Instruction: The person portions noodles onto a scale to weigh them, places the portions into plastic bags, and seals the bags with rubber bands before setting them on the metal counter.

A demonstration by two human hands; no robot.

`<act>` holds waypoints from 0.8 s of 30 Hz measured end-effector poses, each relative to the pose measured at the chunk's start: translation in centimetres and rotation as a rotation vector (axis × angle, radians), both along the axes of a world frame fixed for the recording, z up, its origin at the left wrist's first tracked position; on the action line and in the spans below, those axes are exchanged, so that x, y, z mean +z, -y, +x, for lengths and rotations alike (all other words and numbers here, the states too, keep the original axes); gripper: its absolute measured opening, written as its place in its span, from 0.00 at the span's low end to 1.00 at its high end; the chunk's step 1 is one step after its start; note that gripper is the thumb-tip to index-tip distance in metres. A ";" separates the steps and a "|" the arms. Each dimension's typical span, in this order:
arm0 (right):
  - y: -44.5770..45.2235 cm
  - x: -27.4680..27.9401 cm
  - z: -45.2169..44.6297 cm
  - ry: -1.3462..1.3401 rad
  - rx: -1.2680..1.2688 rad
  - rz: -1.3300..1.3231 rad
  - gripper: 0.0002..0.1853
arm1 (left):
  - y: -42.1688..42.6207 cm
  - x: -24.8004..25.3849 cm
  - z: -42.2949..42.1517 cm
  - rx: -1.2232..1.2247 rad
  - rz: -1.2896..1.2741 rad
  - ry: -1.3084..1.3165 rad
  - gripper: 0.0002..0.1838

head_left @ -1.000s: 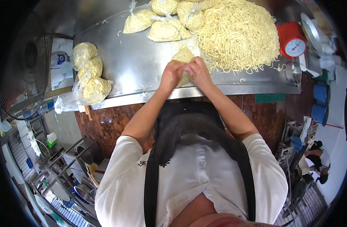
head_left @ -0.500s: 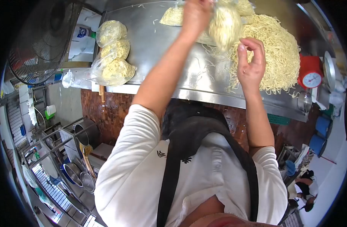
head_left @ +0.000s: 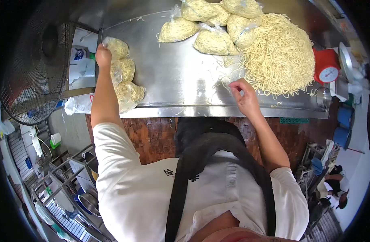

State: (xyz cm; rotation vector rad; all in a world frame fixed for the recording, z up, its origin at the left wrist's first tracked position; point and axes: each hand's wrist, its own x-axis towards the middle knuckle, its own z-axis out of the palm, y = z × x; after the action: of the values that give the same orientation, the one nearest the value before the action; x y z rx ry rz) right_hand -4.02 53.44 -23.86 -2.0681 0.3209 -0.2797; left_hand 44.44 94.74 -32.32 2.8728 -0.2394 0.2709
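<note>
My left hand (head_left: 103, 56) is at the far left of the metal table, closed on the gathered edge of a clear bag of noodles (head_left: 117, 48). Two more bagged portions (head_left: 130, 96) lie in a row below it, toward me. Over the table's front part, my right hand (head_left: 245, 98) has thumb and fingertips curled together, beside a few stray noodles (head_left: 225, 82); whether anything is pinched there is too small to tell. A large heap of loose pale noodles (head_left: 279, 56) lies right of centre. Several tied bags of noodles (head_left: 215, 42) are grouped against its left side.
A red dial scale (head_left: 326, 66) stands right of the heap, with a metal cup (head_left: 323, 97) near the front corner. A large caged fan (head_left: 33, 68) is at the left. The metal table's front edge (head_left: 185, 111) runs before me.
My left hand has let go of a noodle bag near the heap and moved far left to the row of bags. My right hand has drawn back from the heap, its fingers closing together.
</note>
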 end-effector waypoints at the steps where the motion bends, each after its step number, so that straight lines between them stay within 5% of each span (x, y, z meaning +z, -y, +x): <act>1: -0.2 0.7 0.5 -0.002 0.005 0.003 0.06 | 1.1 1.5 -0.6 -0.054 -0.150 0.033 0.16; 3: -0.5 1.8 1.6 0.007 0.015 0.015 0.06 | 5.3 6.7 -4.3 -0.167 -0.442 0.110 0.14; 7: -2.0 3.0 3.6 0.149 0.061 -0.030 0.18 | 11.0 16.8 -13.8 0.050 -1.108 -0.266 0.11; 9: -3.2 3.6 4.6 0.218 0.132 -0.156 0.38 | 15.3 20.5 -20.8 -0.081 -1.357 -0.359 0.11; 13: -6.3 1.5 4.9 0.068 0.117 -0.286 0.63 | 22.9 15.4 -30.2 -0.116 -1.626 -0.808 0.05; 15: -5.1 -3.8 3.8 0.007 0.000 -0.279 0.55 | 27.6 13.6 -34.1 0.097 -1.565 -1.026 0.03; 18: 0.4 -11.0 1.9 -0.129 -0.071 -0.098 0.39 | 28.8 10.3 -34.8 -0.311 -1.313 -1.457 0.11; 21: 4.4 -9.6 -0.6 -0.214 -0.012 -0.100 0.23 | 28.1 7.9 -34.5 -0.710 -1.000 -0.961 0.26; 22: 5.2 -8.5 -0.6 -0.227 -0.011 -0.077 0.19 | 27.6 7.8 -35.0 -0.771 -0.701 -0.896 0.38; 24: 5.6 -3.4 -0.2 -0.414 0.095 -0.091 0.12 | 28.9 3.5 -37.8 -1.009 -0.500 -0.449 0.40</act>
State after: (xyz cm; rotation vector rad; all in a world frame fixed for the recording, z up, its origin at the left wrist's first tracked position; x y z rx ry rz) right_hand -4.20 47.83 -27.30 -2.2161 0.4641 0.2001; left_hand 6.61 65.80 -28.80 1.9318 -1.2344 -0.4322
